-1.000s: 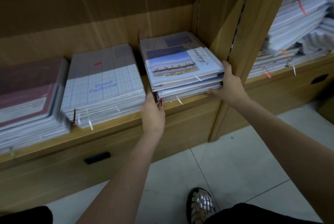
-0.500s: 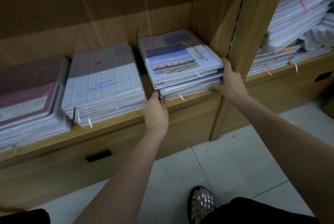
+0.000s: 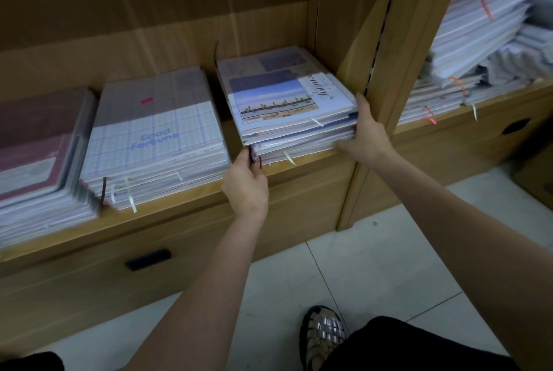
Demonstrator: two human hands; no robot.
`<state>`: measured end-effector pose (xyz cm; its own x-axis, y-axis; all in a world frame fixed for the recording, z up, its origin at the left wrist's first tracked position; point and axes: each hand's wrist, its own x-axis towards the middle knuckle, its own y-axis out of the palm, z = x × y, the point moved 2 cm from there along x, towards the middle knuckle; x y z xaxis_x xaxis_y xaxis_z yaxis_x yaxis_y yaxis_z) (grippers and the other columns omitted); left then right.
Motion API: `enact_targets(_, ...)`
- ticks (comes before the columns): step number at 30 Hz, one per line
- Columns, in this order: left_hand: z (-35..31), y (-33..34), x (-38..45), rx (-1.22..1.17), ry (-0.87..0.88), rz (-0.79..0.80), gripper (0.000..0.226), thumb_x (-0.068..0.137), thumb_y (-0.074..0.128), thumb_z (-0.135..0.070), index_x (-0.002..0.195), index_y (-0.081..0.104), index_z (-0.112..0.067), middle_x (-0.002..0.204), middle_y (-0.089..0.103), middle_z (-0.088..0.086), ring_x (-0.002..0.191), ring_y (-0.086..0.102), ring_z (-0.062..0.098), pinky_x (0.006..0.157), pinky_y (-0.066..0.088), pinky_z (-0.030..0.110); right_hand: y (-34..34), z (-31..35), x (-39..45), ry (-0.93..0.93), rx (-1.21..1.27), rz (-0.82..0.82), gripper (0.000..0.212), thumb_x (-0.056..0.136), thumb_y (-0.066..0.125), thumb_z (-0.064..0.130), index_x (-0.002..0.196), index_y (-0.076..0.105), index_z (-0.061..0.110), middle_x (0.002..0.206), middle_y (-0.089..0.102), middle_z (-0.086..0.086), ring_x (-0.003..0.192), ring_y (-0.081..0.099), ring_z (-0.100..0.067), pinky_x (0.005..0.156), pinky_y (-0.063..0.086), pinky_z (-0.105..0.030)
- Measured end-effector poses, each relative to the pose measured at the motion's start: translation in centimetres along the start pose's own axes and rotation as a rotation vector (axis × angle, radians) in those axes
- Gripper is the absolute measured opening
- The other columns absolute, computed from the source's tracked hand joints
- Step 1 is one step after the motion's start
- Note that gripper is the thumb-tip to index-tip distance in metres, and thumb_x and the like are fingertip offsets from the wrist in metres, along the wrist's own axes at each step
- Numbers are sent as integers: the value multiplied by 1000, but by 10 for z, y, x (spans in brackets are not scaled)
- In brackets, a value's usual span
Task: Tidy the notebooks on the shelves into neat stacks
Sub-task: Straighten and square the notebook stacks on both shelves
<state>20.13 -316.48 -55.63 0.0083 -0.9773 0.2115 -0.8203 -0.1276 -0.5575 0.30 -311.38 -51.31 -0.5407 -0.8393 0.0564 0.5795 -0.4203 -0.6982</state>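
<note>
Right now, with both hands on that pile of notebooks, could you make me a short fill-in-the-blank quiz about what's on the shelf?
1. The left hand and right hand both grip the stack topped by a ____ photo cover.
2. The checked notebook beside it reads "Good ____".
3. The stack at the far left has a ____ cover.
4. The messiest pile lies in the ____ compartment.

Missing words: beach; Fortune; maroon; right

A wooden upright (image 3: pixel 419 77) divides the shelving into two bays. Below the shelf boards run wooden drawer fronts, one with a dark slotted handle (image 3: pixel 148 260), another at the right with a dark oval handle (image 3: pixel 515 126). The floor (image 3: pixel 374 275) is pale tile. A silver woven sandal (image 3: pixel 324 333) stands on it beside black trouser fabric (image 3: pixel 419 346).
</note>
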Motion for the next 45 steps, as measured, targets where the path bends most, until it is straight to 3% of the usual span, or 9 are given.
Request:
enact_targets(8, -5, 0, -6, -111, -132, -64, 31, 92, 55, -8, 123, 59, -7, 118, 64, 9, 111, 59, 21, 97, 40, 25, -5, -5, 1, 50, 77, -107, 57, 84, 68, 9, 135, 42, 3, 126, 56, -15, 118, 51, -26, 84, 36, -22)
enact_targets(15, -6, -1, -4, 23, 1, -70, 31, 92, 54, -10, 122, 61, -13, 110, 68, 6, 103, 62, 20, 91, 46, 28, -5, -4, 1, 38, 7, -149, 45, 88, 64, 10, 128, 47, 0, 120, 59, -17, 105, 50, -22, 75, 33, -19)
enact_targets(21, -1, -8, 1, -306, 93, 189, 81, 87, 62, -11, 149, 11, -22, 110, 43, -26, 109, 45, -5, 99, 37, 20, -4, -1, 8, 48, 80, -84, 62, 85, 66, 6, 137, 33, 7, 127, 52, -12, 96, 49, -17, 78, 39, -22)
enact_targets(26, -6, -7, 5, -334, 115, 201, 65, 90, 57, -15, 147, 26, -18, 110, 49, -21, 100, 49, -7, 90, 36, 10, -8, 1, 10, 15, 154, -77, 82, 81, 70, 7, 146, 22, 14, 136, 47, -7, 122, 47, -24, 98, 44, -35)
enact_targets(32, -7, -10, 10, -230, 160, 139, 32, 91, 56, -12, 124, 56, -8, 114, 64, 1, 108, 59, 14, 97, 47, 31, -9, -5, 11, 16, 234, -34, 65, 79, 70, 2, 135, 37, 4, 128, 56, -7, 116, 54, -23, 97, 47, -44)
enact_targets(38, -10, -11, 11, -236, 130, 131, 25, 92, 55, -10, 117, 59, -9, 105, 63, 0, 105, 60, 15, 93, 47, 28, -10, -9, 10, 17, 279, -13, 70, 79, 70, 2, 138, 32, 3, 128, 56, -8, 116, 55, -22, 98, 47, -40)
enact_targets(41, -14, -14, 10, -251, 106, 199, 42, 91, 57, -12, 132, 46, -11, 113, 58, -6, 99, 57, -1, 93, 47, 20, -11, -8, 12, 2, 245, 16, 80, 78, 74, 12, 142, 26, 9, 132, 53, -5, 119, 52, -22, 101, 44, -42)
enact_targets(43, -20, -16, 9, -306, 88, 236, 69, 90, 58, -13, 147, 20, -18, 122, 46, -16, 99, 50, -11, 92, 40, 9, -11, -6, 13, -8, 236, 6, 89, 75, 77, 22, 145, 23, 13, 137, 49, -4, 123, 48, -21, 104, 42, -43)
enact_targets(45, -23, -16, 13, -378, 66, 237, 76, 91, 56, -12, 149, 10, -22, 135, 44, -10, 120, 45, 2, 103, 36, 20, -13, -2, 14, -28, 238, -20, 83, 76, 76, 28, 144, 31, 12, 134, 51, -3, 122, 48, -20, 103, 42, -42)
